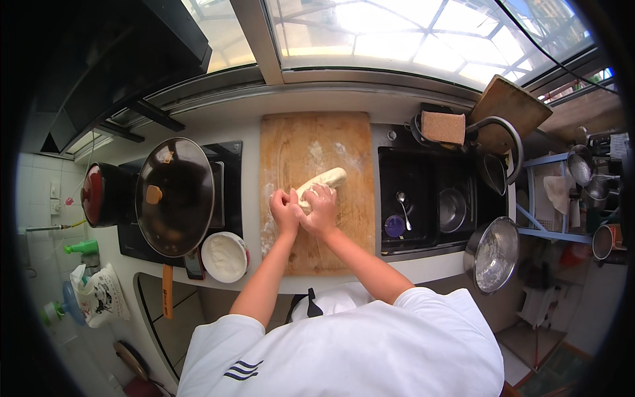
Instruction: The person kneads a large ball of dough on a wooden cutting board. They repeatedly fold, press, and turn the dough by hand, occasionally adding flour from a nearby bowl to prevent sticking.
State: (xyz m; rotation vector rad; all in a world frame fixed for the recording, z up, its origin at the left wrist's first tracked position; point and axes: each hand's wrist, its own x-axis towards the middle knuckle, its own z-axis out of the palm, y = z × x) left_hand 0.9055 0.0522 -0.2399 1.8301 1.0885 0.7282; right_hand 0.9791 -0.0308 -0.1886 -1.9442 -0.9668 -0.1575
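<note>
A thick log of pale dough (330,179) lies slantwise on a floured wooden board (317,258), its far end pointing to the upper right. My right hand (320,208) is on the dough's middle and near part, fingers curled over it. At the dough's near left end is my left hand (286,211), its fingers bent inward against the dough. Both hands touch near the thumbs. Flour patches show on the board's left edge and beyond the dough.
Left stand a lidded pan (178,208) on the cooktop, a red-lidded pot (94,193) and a tub of white powder (224,258). Right are a black sink (409,173) with a spoon (404,208), and a floury metal bowl (496,255) at the counter edge.
</note>
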